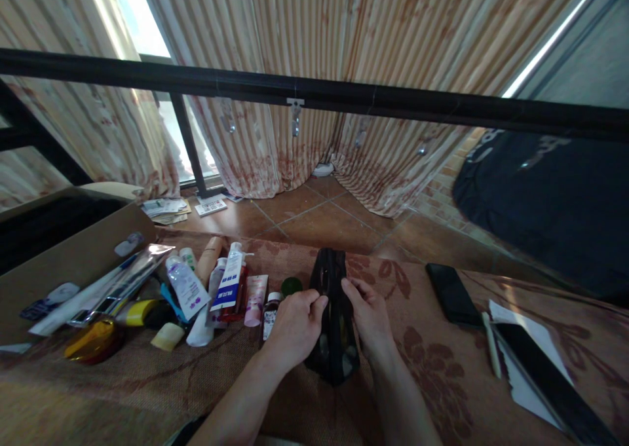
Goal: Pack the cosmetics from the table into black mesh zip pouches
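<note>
A black pouch (332, 341) stands on its edge on the patterned brown cloth (427, 361) in front of me. My left hand (295, 325) grips its left side, with fingers curled over the top edge. On the right side of the pouch, my right hand (368, 315) pinches the rim. Both hands are closed on the pouch. What is inside it is hidden.
Left of the pouch lie several tubes and bottles of toiletries (230, 289), a small dark bottle (270, 315) and an amber jar (93, 341), beside a cardboard box (73, 256). A black phone (452, 294), a pen (491, 344) and a tablet on paper (550, 374) lie right. A black rail (314, 95) crosses ahead.
</note>
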Demonstrator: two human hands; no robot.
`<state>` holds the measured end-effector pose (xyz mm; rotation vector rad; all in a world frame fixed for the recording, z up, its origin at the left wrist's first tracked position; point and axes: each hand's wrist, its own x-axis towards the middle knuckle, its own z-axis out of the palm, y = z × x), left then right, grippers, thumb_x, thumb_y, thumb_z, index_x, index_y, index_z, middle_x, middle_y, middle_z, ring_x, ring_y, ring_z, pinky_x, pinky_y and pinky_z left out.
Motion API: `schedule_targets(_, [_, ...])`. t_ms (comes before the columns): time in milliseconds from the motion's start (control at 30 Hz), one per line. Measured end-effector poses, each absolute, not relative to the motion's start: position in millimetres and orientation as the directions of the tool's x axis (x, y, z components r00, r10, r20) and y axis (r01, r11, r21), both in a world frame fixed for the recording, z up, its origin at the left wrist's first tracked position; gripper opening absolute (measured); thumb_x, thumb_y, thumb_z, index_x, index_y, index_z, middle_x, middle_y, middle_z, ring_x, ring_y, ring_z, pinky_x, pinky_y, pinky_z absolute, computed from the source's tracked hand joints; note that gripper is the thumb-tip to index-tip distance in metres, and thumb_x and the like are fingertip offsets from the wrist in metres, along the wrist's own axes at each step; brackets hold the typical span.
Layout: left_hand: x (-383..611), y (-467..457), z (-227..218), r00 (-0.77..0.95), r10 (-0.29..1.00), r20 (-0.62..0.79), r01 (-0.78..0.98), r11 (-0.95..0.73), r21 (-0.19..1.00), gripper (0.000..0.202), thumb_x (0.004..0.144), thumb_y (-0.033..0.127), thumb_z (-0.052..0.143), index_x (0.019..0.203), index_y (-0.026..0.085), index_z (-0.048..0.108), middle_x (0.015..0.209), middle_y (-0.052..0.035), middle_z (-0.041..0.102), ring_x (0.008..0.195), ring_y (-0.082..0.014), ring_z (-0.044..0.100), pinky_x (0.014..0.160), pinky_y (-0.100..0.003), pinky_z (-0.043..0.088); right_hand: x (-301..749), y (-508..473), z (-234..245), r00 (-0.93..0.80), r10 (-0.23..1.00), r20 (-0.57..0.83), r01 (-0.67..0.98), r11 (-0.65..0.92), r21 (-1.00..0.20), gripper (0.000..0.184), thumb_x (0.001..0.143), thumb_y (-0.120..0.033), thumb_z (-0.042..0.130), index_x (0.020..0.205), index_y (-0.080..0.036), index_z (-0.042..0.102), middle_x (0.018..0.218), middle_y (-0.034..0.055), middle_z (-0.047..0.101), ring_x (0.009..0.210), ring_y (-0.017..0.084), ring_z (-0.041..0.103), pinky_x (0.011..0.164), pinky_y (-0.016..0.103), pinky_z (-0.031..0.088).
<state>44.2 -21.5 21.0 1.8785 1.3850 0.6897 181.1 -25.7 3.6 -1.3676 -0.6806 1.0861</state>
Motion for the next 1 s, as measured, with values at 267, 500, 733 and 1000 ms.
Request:
schedule_targets(267, [43.8,-21.5,24.0,0.288,0.957,0.024,0.574,-0.192,0.796,0.034,0.090,0.031,0.044,0.058,0.019,0.042,0.055,0.0027,0.046,0.055,-0.0123,0.043,0.057,-0.026,0.026,183.0,-24.9,-1.7,0.381,0.907,-0.179,-0.193,-0.111,-0.975,0.040,0.062,-0.051,0.075,0.078,-0.015,0.067,0.073,0.0023,0.066,0.066,0.015,0.058,0.063,0.026,0.045])
schedule_targets(500, [43.3,-21.6,25.8,0.285,0.958,0.014,0.566,-0.181,0.804,0.039,0.088,0.037,0.048,0.055,0.019,0.038,0.053,0.0043,0.039,0.052,-0.0108,0.038,0.054,-0.025,0.024,183.7,-24.8,-1.8,0.380,0.904,-0.194,-0.196,-0.126,-0.972,0.043,0.061,-0.053,0.075,0.080,-0.015,0.067,0.074,0.0038,0.067,0.065,0.016,0.057,0.063,0.027,0.046])
schedule_targets(733, [40.6,-22.0,24.0,0.280,0.960,0.009,0.556,-0.170,0.813,0.045,0.085,0.054,0.050,0.057,0.018,0.046,0.054,0.0034,0.045,0.053,-0.0113,0.043,0.053,-0.024,0.026,184.4,-23.2,-5.0,0.395,0.902,-0.172,-0.172,-0.111,-0.979,0.043,0.061,-0.053,0.075,0.080,-0.015,0.069,0.074,0.0027,0.067,0.069,0.017,0.058,0.066,0.028,0.046])
schedule_targets(1000, [41.2,-25.0,29.1,0.310,0.950,-0.041,0.584,-0.157,0.797,0.051,0.079,0.062,0.054,0.054,0.017,0.049,0.052,0.0023,0.048,0.052,-0.0110,0.044,0.050,-0.024,0.023,184.9,-22.4,-6.8,0.411,0.898,-0.155,-0.161,-0.096,-0.982,0.042,0.061,-0.052,0.075,0.080,-0.015,0.070,0.073,0.0035,0.068,0.070,0.018,0.060,0.068,0.030,0.047])
